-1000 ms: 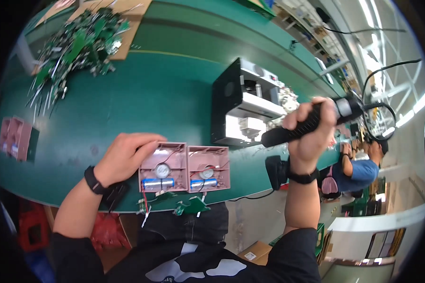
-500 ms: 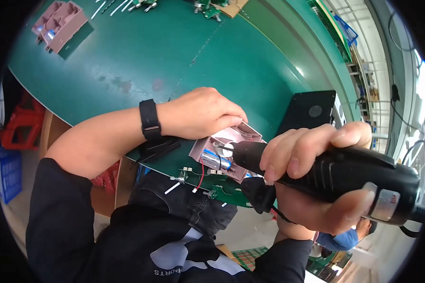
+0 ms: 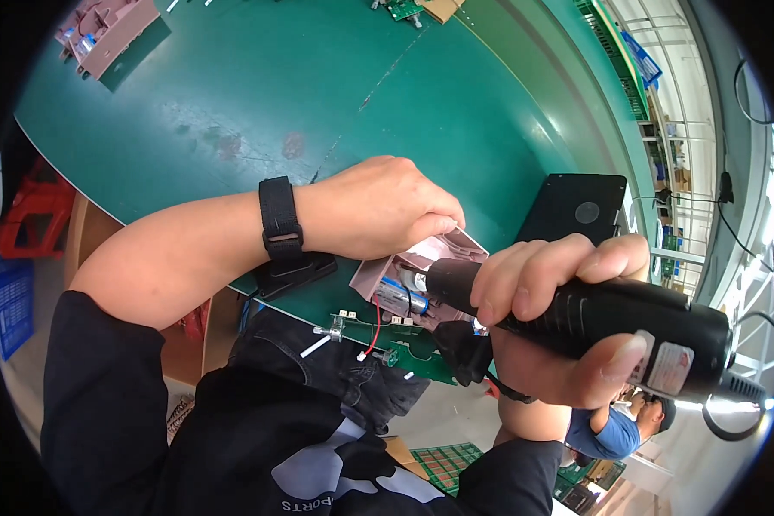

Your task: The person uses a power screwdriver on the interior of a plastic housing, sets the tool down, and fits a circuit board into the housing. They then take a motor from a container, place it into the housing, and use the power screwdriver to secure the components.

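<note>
The black power driver (image 3: 628, 331) is in the middle right, over the edge of the green table (image 3: 232, 103); its long body slants, with the thin front end up and left and the fat back end down and right, where a cord (image 3: 740, 387) comes out; the front end points into an open pink box (image 3: 368, 279), by a round silver part (image 3: 414, 279), but I cannot tell if its tip touches; the right hand (image 3: 559, 318) has its fingers wrapped tight around the driver, with the thumb along the near side; the left hand (image 3: 387, 206) comes in from the left, knuckles up, its thumb and bent fingers closed on the far edge of the pink box, though most fingertips are hidden; a blue battery (image 3: 402, 297) lies in the box, and a red wire (image 3: 377, 322) hangs out by a green board (image 3: 413, 340); the driver and a black wrist piece (image 3: 464, 348) hide the box's right part; a black case (image 3: 572, 206) stands behind the right hand, and one more pink box (image 3: 107, 39) sits far off at the top left; a person in a blue shirt (image 3: 615, 434) is at the lower right.
</note>
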Demonstrator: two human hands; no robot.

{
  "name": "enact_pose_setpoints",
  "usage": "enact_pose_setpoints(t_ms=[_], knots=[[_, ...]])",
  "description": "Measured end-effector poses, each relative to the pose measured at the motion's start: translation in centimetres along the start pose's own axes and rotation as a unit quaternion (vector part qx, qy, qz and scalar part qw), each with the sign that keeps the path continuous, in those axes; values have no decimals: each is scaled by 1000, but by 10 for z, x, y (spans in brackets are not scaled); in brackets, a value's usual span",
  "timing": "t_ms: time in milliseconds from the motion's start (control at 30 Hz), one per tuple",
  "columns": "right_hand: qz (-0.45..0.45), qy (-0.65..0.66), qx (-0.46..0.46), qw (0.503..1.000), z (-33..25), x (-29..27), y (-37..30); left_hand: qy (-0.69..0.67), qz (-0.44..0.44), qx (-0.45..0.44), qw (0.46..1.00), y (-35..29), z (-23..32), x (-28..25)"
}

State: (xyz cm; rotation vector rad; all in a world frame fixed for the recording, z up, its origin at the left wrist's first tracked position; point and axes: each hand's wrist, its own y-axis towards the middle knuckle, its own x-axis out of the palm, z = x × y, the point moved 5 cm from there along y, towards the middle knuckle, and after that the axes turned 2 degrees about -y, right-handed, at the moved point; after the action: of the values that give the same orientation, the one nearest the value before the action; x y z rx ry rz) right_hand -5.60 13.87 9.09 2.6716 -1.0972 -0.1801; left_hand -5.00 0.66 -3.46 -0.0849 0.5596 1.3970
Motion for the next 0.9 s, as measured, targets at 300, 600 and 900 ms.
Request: enact_pose_setpoints(t_ms=[300, 600, 900], knots=[[62, 115, -56, 990, -39, -33, 19, -28, 19, -7, 999, -2, -3, -3], [384, -93, -55, 917, -88, -237, -96, -7, -14, -35, 999, 4, 0, -5], [471, -28, 155, 868, 7, -278, -154, 131, 65, -4, 989, -11, 108, -1]])
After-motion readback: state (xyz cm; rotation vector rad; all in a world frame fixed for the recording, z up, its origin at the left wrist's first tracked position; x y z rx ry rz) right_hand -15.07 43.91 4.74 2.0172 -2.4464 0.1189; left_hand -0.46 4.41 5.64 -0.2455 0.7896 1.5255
